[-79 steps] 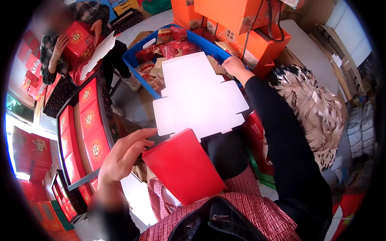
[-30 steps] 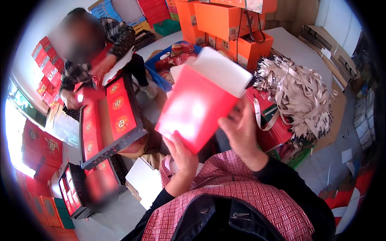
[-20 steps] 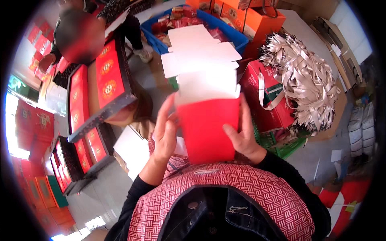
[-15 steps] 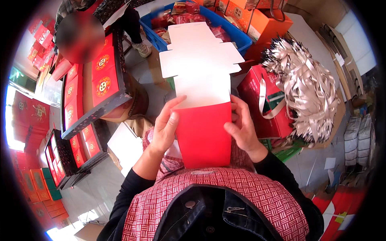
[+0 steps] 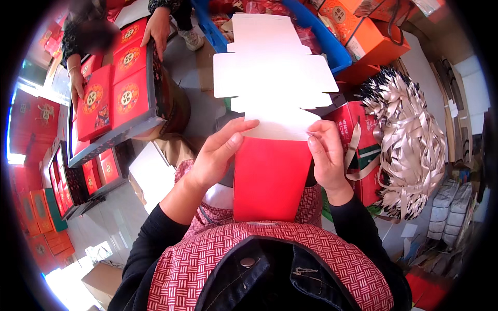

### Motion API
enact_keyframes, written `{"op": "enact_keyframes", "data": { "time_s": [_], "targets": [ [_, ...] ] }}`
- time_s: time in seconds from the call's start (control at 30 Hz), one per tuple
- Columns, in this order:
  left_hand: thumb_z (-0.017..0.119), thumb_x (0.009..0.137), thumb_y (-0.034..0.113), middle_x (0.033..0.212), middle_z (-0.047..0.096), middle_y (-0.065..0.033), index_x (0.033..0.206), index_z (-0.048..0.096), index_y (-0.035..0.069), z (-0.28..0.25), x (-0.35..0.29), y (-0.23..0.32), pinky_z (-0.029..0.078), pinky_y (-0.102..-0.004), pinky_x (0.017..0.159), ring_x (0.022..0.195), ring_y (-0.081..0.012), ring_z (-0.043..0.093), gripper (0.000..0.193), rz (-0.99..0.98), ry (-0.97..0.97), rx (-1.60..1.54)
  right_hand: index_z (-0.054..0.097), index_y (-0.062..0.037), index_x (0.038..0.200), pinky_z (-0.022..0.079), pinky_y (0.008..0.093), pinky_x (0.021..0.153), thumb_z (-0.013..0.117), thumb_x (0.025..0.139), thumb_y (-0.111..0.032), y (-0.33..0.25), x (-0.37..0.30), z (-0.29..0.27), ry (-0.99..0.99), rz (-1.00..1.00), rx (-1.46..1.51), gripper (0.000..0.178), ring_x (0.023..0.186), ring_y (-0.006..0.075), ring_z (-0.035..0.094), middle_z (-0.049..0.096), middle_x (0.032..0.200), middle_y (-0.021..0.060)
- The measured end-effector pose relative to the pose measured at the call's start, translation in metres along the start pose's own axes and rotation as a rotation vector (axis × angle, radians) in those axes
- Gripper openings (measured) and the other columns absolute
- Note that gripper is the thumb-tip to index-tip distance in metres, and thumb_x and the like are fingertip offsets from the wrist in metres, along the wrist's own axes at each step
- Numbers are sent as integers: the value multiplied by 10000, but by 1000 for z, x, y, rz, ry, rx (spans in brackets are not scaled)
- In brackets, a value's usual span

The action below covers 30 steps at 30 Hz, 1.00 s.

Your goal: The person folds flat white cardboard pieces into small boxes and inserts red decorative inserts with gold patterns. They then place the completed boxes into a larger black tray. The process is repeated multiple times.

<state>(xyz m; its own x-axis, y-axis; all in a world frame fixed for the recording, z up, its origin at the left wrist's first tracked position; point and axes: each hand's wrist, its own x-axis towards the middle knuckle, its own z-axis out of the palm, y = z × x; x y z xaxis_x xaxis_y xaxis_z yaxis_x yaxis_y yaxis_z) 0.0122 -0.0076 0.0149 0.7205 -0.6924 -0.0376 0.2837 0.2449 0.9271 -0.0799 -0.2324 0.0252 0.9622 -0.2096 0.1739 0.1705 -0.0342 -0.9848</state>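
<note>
In front of my apron a partly folded cardboard gift box point(image 5: 271, 179) stands with its red side facing me. Its white inside and cut flaps point(image 5: 275, 72) spread away from me. My left hand point(image 5: 220, 153) pinches the upper left corner of the red panel, thumb outside and fingers over the edge. At the opposite corner my right hand point(image 5: 328, 155) grips the edge between thumb and fingers. Between the hands, the mouth of the fold gapes a little.
On the left, a co-worker's hands point(image 5: 157, 32) rest on a dark tray point(image 5: 116, 147) of red printed boxes. A blue crate point(image 5: 332, 54) lies behind the flaps. At right are a red bag point(image 5: 353, 122), a heap of beige ribbons point(image 5: 410, 150) and orange boxes point(image 5: 358, 31).
My hands have moved up to the panel's top corners, and the white flaps have swung slightly right. The co-worker's hands have come onto the tray, and a red box there now sits raised.
</note>
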Motion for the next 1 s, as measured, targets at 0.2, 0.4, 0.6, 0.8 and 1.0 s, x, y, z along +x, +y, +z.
{"op": "enact_keyframes", "data": {
  "time_s": [0.2,0.4,0.6,0.8,1.0],
  "targets": [
    [519,981,188,1226,494,-67,1186,601,12,2,-9,7,384,-300,991,1138,-175,498,283,101,57,50,371,-39,1062,486,310,873,494,970,-114,-33,32,-9,-166,46,283,171,1003,215,617,631,1043,226],
    [553,966,173,1210,520,-90,1150,616,8,8,-14,16,416,-309,966,1115,-190,522,255,189,56,139,641,14,908,485,259,797,558,967,-221,-76,98,-3,-668,500,-130,257,846,111,615,670,921,98],
    [539,968,110,1222,527,-90,1150,562,-6,14,-19,10,423,-305,971,1127,-173,521,217,189,128,-56,638,-31,1202,489,261,836,687,851,-116,-88,96,22,-843,370,-340,365,909,105,622,697,1030,91],
    [531,962,98,1298,486,-174,1307,345,62,9,-18,2,467,-354,970,1173,-211,529,393,310,87,19,664,-31,1155,510,249,737,674,817,-59,-81,84,23,-729,237,-405,339,802,109,645,713,939,115],
    [520,967,98,1303,488,-163,1350,324,50,9,-21,10,465,-354,975,1205,-213,515,432,242,67,85,718,-41,1030,508,277,671,680,789,-48,-76,81,31,-650,-47,-558,244,730,177,653,692,852,105]
  ]
}}
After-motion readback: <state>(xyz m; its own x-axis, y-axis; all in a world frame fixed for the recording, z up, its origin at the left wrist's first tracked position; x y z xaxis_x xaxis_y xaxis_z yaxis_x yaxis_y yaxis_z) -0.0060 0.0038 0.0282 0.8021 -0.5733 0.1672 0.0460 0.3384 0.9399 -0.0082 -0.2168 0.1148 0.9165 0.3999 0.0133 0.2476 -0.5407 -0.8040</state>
